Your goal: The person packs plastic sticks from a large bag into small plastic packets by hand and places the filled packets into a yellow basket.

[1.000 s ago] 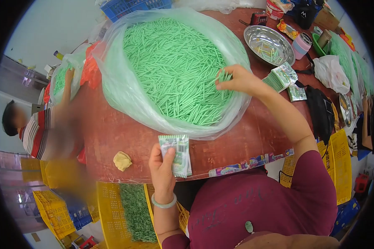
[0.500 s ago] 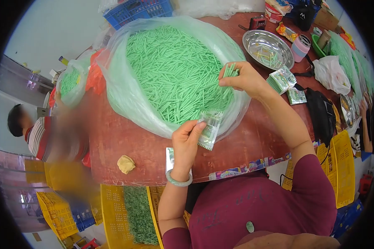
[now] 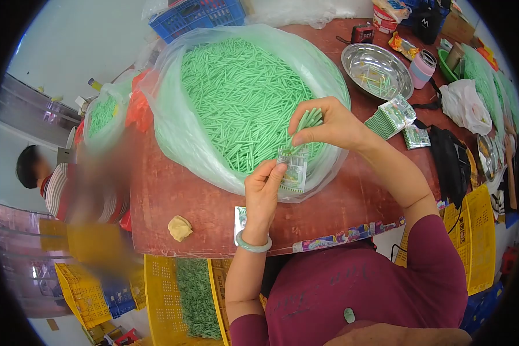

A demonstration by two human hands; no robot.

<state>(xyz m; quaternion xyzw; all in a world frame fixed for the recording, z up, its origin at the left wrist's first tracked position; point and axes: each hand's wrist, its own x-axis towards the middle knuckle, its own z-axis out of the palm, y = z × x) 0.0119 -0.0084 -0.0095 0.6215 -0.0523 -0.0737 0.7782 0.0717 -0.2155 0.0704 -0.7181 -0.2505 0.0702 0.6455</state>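
Note:
A big clear plastic bag (image 3: pixel 167 130) lies open on the table, full of short green sticks (image 3: pixel 242 98). My left hand (image 3: pixel 262 193) pinches a small printed packet (image 3: pixel 294 173) at the bag's near edge, thumb on top. Just above it, my right hand (image 3: pixel 331 127) is closed around a small bunch of green sticks (image 3: pixel 310 119). The bunch is tilted, its lower end close to the packet's upper edge; whether any stick is inside the packet I cannot tell. Another packet (image 3: pixel 240 219) lies on the table, partly behind my left wrist.
A steel bowl (image 3: pixel 378 70) with a few sticks stands at the back right, near stacked packets (image 3: pixel 393 115) and a pink jar (image 3: pixel 422 68). A yellowish lump (image 3: pixel 180 228) lies front left. Yellow crates (image 3: pixel 161 300) stand below the table edge. Another person (image 3: pixel 46 179) is at left.
My right hand has moved left and down with the sticks, from over the bag's right side to the packet. My left hand has turned the packet more upright.

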